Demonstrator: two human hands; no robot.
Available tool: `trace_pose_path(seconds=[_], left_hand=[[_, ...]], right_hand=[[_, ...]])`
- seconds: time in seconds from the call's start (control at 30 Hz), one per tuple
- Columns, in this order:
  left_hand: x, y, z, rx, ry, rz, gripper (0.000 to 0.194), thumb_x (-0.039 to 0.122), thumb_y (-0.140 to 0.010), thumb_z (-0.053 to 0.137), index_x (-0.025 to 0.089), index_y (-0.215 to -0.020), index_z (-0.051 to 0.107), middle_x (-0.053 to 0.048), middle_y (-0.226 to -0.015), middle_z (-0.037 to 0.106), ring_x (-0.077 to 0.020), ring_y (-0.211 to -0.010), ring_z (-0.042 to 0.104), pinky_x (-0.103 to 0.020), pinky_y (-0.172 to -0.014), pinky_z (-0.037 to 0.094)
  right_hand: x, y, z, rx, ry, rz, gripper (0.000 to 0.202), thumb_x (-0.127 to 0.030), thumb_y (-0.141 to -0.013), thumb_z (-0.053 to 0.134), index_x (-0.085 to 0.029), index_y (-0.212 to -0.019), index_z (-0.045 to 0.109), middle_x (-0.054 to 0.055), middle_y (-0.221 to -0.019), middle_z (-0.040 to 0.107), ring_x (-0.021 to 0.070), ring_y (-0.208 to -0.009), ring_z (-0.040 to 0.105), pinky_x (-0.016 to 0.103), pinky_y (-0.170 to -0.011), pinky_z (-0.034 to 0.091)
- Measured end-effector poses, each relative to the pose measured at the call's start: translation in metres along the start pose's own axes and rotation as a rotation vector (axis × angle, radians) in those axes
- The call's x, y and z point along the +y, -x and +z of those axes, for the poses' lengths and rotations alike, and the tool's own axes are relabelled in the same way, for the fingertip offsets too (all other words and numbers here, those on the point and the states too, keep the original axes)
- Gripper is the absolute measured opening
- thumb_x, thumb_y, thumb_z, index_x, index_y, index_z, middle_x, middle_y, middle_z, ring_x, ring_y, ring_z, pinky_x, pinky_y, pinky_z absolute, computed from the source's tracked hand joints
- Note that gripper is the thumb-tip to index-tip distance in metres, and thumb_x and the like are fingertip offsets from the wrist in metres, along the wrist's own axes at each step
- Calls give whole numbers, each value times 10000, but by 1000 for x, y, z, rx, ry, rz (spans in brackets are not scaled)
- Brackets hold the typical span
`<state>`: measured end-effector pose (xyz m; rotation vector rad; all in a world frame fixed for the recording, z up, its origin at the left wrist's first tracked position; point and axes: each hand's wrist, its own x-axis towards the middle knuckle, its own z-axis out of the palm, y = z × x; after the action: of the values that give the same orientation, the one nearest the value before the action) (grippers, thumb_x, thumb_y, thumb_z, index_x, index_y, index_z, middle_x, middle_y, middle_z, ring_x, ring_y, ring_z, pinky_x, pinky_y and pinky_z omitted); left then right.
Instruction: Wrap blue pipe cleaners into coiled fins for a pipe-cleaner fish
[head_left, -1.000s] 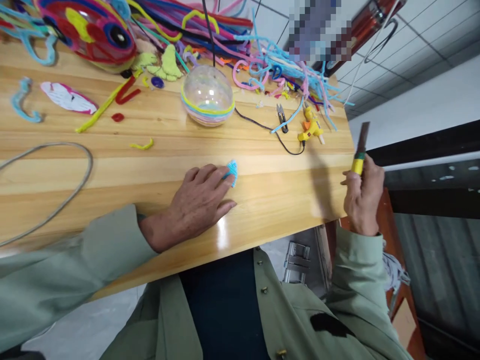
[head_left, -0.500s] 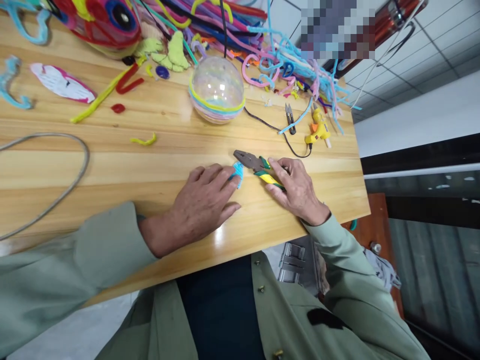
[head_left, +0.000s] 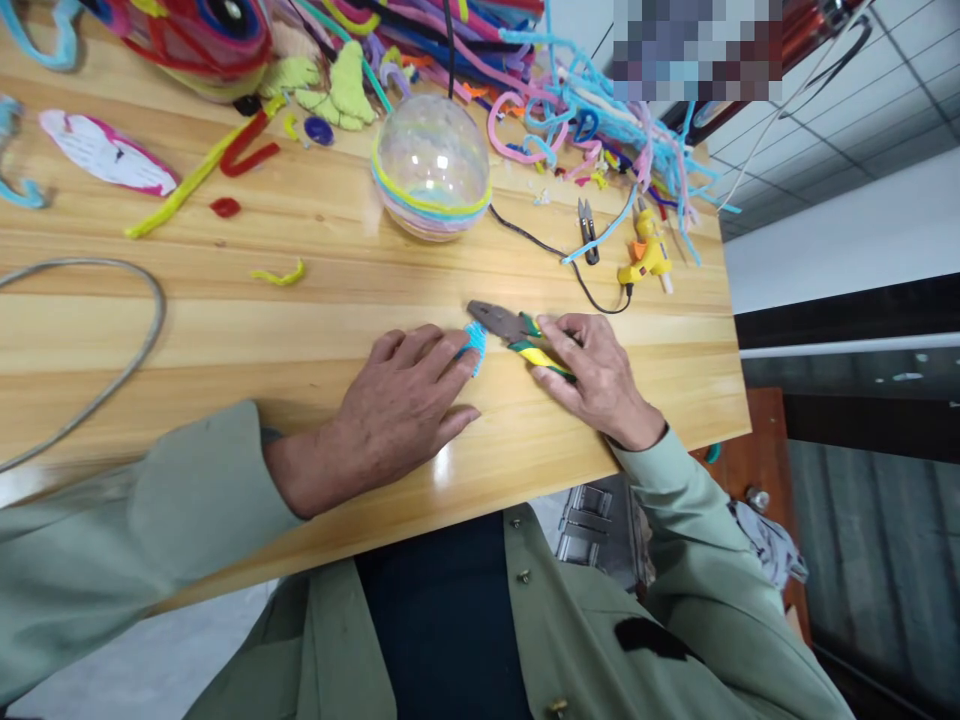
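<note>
A small, bright blue, ridged piece (head_left: pixel 475 343) lay on the bench (head_left: pixel 360 290), partly hidden under the left fingers (head_left: pixel 452 352), its edge showing past their tips. The pliers (head_left: pixel 516 328), dark-headed with green-and-yellow handles, jaws together, sat in the right fingers (head_left: pixel 560 345), pointing leftward, their head just beyond the left fingertips.

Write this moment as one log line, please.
left hand: touches blue piece | right hand: holds pliers | table: clear globe, glue gun
</note>
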<state>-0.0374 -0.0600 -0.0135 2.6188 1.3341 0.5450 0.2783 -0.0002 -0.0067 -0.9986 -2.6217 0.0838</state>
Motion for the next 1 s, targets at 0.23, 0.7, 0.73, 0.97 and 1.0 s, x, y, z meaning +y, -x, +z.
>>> trace_pose_path(seconds=[0.23,0.7,0.73,0.97,1.0], left_hand=[[0,0,0,-14,9,0,430,317,-1038,755,181,-1446,740,-186,-1515,745,-413,-1340,652,-572,-1087,512],[0,-1,-1,-5,-9,9,452,325,-1037,758,128,-1442,738,-199,-1495,756,-412,-1324,661,-570,-1061,527],[0,-1,-1,-11,-8,8,454,324,-1040,753,125,-1447,735,-202,-1497,754,-413,-1327,660,-571,-1063,528],[1,-1,-3,-57,30,-31,427,302,-1052,723,206,-1467,736,-182,-1534,733,-415,-1386,640,-582,-1115,507],[0,0,-3,-54,28,-28,427,306,-1051,725,201,-1464,737,-184,-1534,733,-418,-1383,639,-584,-1110,510]], right_hand=[[2,-4,-3,-34,-72,12,763,-348,-1092,664,-332,-1804,392,166,-1364,688,347,-1196,669,581,-981,620],[0,-9,-1,8,-47,3,737,-353,-1096,668,-315,-1787,414,157,-1330,694,330,-1165,667,546,-954,617],[0,-9,-3,22,-51,17,730,-350,-1094,668,-317,-1781,425,161,-1343,690,337,-1190,669,557,-973,613],[-4,-9,6,-70,-53,70,688,-380,-1088,657,-316,-1752,488,160,-1342,697,340,-1176,664,576,-985,613],[-4,-8,7,-69,-64,69,694,-381,-1090,652,-325,-1759,476,154,-1335,696,337,-1177,664,577,-987,616]])
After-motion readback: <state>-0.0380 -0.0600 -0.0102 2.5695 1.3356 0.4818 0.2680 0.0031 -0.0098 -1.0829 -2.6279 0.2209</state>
